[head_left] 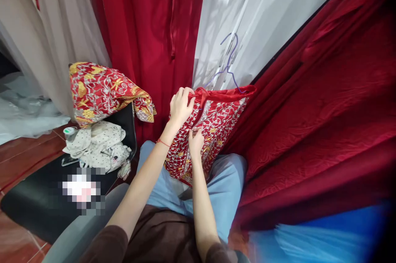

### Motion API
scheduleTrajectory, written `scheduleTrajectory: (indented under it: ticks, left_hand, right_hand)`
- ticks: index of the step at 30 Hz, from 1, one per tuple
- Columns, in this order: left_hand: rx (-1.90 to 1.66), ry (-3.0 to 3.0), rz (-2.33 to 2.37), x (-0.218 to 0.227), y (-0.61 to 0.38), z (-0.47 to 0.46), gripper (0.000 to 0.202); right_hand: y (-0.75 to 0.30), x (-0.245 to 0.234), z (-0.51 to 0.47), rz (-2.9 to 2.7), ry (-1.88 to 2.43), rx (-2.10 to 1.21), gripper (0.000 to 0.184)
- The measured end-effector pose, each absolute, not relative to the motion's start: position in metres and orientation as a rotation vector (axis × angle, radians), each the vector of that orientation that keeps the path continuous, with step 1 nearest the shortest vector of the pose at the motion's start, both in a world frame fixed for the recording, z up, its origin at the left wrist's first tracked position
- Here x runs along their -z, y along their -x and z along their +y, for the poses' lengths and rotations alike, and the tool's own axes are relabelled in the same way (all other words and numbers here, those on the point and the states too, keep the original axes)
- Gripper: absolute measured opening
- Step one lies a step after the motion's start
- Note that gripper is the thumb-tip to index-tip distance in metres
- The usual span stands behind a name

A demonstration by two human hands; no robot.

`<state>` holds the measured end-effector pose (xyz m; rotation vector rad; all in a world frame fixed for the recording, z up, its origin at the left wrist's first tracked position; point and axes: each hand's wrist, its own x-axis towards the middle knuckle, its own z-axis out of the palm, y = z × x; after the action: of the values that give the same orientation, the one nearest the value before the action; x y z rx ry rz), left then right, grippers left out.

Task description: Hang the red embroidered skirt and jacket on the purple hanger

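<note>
A red skirt-like garment (pixel 227 116) with silver and gold embroidery hangs in front of my lap from a purple wire hanger (pixel 228 65). My left hand (pixel 182 108) is closed on its red waistband, at the left end near a small red ribbon tie (pixel 203 97). Lower down, my right hand (pixel 196 145) pinches the garment's front along a slit-like opening below the waistband. Whether a zipper pull lies between those fingers is too small to tell. The garment's lower part rests between my knees.
To the left, a black chair (pixel 34 197) bears a white dotted cloth (pixel 105 145), and a folded red-and-gold embroidered cloth (pixel 102 93) lies over its back. Red curtain-like fabric (pixel 148 27) and white fabric (pixel 216 15) hang ahead; dark red cloth (pixel 309 131) hangs close on the right.
</note>
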<state>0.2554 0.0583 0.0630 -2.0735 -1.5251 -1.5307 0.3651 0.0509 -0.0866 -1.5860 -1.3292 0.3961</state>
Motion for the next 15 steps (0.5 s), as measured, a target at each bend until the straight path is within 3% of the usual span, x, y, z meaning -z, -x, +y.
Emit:
scheduleTrajectory:
  ticks: [5,8,11,13,15]
  left_hand:
    - [1.57,2.099,-1.539,-0.07,-0.255,0.058,0.017]
    - [1.668,1.99,-1.524,-0.065,-0.258,0.052,0.029]
    - [1.869,1.708,-1.592,-0.039,-0.263,0.036,0.039]
    - [2.037,1.584,-1.727,-0.011,-0.265,0.024,0.031]
    - [2.05,1.693,-2.124,0.018,-0.263,0.015,0.032]
  right_hand:
    - [-0.37,0.096,0.061,-1.372,1.541,-0.524,0.015]
    - [-0.378,0.094,0.058,-1.349,1.51,-0.627,0.02]
    - [-0.385,0.089,0.049,-1.354,1.533,-0.665,0.024]
    - [-0.39,0.087,0.044,-1.363,1.514,-0.735,0.025]
    - [-0.393,0.086,0.041,-1.353,1.46,-0.815,0.023]
